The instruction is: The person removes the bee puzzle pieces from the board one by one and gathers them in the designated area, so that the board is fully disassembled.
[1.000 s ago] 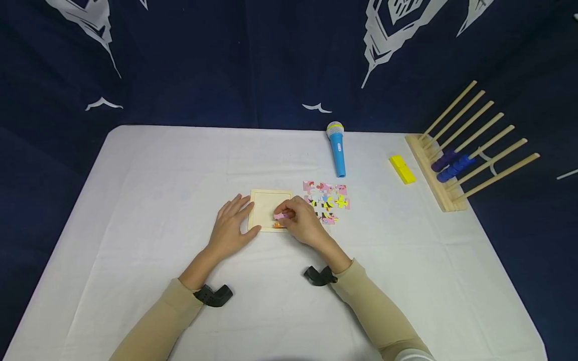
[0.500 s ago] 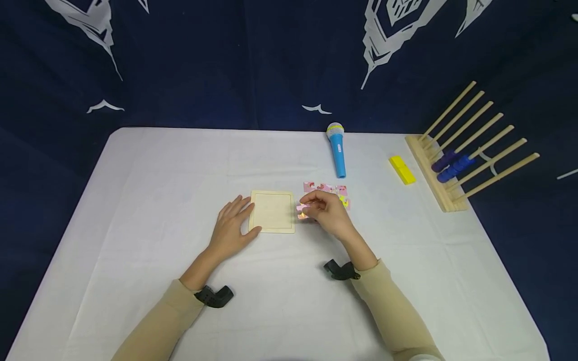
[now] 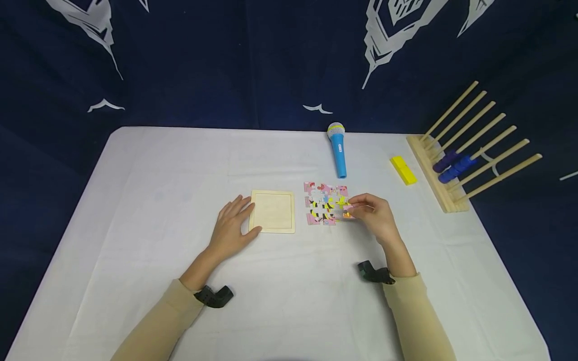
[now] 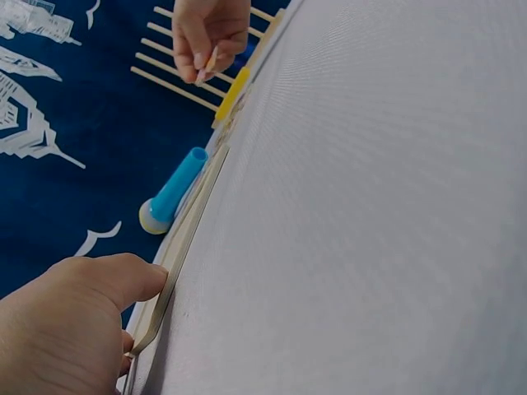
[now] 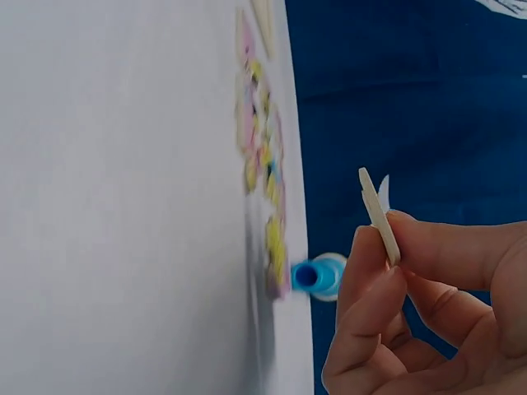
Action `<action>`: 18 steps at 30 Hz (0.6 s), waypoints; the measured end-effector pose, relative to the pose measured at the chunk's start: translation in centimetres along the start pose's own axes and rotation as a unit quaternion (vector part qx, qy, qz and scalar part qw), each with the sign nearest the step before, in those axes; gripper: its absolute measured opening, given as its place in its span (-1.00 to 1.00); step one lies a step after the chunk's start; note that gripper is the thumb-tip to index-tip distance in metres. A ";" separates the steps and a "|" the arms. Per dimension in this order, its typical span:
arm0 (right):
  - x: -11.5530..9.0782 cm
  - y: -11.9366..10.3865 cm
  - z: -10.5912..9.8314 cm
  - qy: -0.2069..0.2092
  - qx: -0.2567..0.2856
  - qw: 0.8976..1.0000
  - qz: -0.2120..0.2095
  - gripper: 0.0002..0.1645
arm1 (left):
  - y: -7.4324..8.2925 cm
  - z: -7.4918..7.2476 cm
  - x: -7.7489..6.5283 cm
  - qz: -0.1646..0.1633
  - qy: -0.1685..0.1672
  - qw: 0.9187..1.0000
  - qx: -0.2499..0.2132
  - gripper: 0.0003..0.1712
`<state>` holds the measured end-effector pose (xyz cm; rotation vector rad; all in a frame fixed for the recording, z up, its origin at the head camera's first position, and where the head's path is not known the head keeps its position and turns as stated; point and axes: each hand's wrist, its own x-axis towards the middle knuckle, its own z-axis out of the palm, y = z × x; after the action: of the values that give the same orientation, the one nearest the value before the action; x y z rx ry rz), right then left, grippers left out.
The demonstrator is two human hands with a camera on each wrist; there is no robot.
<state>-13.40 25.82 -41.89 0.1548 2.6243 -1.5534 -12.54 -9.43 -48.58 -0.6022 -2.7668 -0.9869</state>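
Observation:
A square wooden puzzle tray [image 3: 292,213] lies flat on the white table. My left hand [image 3: 230,225] rests along its left side, thumb at the near corner and fingers extended by the rim. My right hand [image 3: 377,215] pinches a puzzle piece [image 5: 380,222] between thumb and fingers; its thin wooden edge faces the right wrist view. To the right of the tray, several loose puzzle pieces [image 3: 329,221] with pink, yellow and black pictures lie in rough rows. The held piece [image 3: 347,214] overlaps the right end of the lowest row in the head view.
A blue toy microphone [image 3: 338,153] lies behind the puzzle pieces. Farther right are a yellow block [image 3: 403,170] and a wooden peg rack [image 3: 435,175] with blue and purple pieces on its rods. A dark blue patterned cloth [image 3: 203,65] hangs behind the table.
My right hand has carried the puzzle piece out of the tray, rightward across the loose pieces to their right end. My left hand has stayed at the tray.

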 end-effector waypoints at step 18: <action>0.3 1.4 0.9 -0.003 -0.101 0.995 0.016 -0.81 | 0.0 -0.1 0.0 -0.002 0.000 1.000 0.003 -0.27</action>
<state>-13.44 25.68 -43.61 0.1760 2.7378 -1.2669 -12.55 -9.46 -48.52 -0.5961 -2.7718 -0.9777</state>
